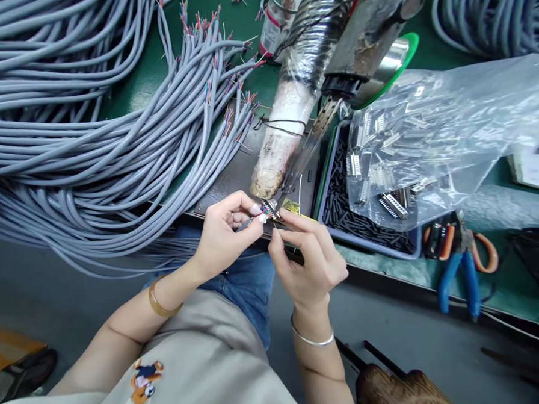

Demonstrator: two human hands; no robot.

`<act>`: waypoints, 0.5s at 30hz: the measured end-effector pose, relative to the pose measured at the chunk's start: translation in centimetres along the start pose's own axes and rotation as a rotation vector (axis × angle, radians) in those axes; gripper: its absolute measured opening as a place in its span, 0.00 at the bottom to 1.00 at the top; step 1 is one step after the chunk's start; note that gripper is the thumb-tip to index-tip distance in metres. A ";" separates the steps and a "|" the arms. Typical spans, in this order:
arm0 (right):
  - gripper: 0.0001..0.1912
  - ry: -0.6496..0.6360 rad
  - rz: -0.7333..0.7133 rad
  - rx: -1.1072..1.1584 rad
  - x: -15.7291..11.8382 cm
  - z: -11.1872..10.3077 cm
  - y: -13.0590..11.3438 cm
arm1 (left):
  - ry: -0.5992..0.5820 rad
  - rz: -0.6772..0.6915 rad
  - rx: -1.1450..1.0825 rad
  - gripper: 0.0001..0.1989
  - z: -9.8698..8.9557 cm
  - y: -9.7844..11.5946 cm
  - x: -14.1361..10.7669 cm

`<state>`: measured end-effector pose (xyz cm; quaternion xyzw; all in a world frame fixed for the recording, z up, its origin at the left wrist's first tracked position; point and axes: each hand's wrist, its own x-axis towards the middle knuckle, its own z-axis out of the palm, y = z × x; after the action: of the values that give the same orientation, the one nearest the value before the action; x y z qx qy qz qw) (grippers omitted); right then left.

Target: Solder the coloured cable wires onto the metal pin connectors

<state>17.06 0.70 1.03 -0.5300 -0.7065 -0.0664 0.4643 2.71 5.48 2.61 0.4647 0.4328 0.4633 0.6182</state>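
My left hand (232, 225) pinches the end of a grey cable, where thin coloured wires (264, 211) fan out at a small metal multi-pin connector (271, 208). Close beside it, my right hand (306, 251) has thumb and fingers drawn together at the connector's right side; what sits between the fingertips is too small to make out. Just above the connector hang the dirty white end of a hose (278, 156) and a slim metal rod (313, 133), which looks like a soldering iron. A yellow piece (291, 205) lies behind my right fingertips.
Many grey cables (90, 145) with stripped ends cover the left side. At right, a blue-rimmed bin (417, 251) holds short black tubes (365, 227), partly under a clear bag (464, 119) of metal connectors. Blue-handled pliers (458, 282) lie at the table's edge.
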 end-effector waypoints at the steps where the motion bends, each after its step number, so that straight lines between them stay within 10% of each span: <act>1: 0.09 -0.013 -0.013 -0.001 -0.2 0.0 0.0 | -0.010 -0.020 -0.003 0.10 -0.1 -0.1 0.0; 15: 0.09 0.043 -0.059 0.138 -2.4 -1.4 0.6 | -0.412 -0.418 -0.359 0.16 -1.6 1.3 -1.2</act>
<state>18.39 -1.54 -0.17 -0.4743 -0.7145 -0.0423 0.5126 0.66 4.82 3.70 0.3333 0.2962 0.2917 0.8462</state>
